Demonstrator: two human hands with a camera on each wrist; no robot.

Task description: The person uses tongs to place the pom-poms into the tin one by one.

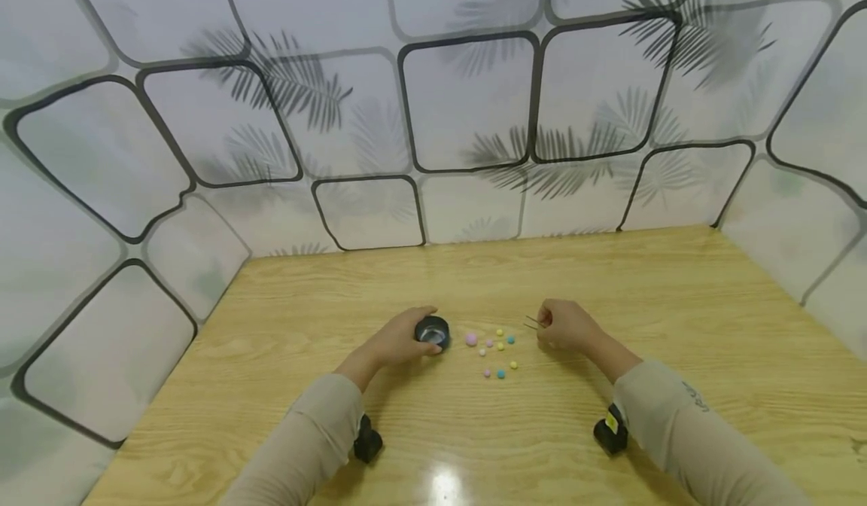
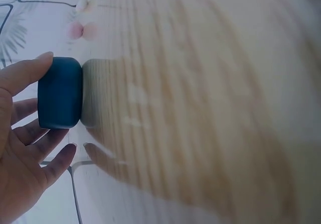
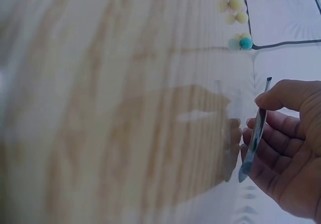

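On table: hands with cup, tweezers.

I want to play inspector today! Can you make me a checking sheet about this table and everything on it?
Surface: wooden table, shiny, light glare near the front edge.
Job's things: small dark round container; tweezers; little coloured pom-poms scattered between the hands.
Clutter: nothing seen.
Grippers: left hand holds the container; right hand pinches the tweezers.
Cables: nothing seen; a black wrist camera under each sleeve.
Surroundings: white walls with black outlines and palm-leaf prints on three sides.
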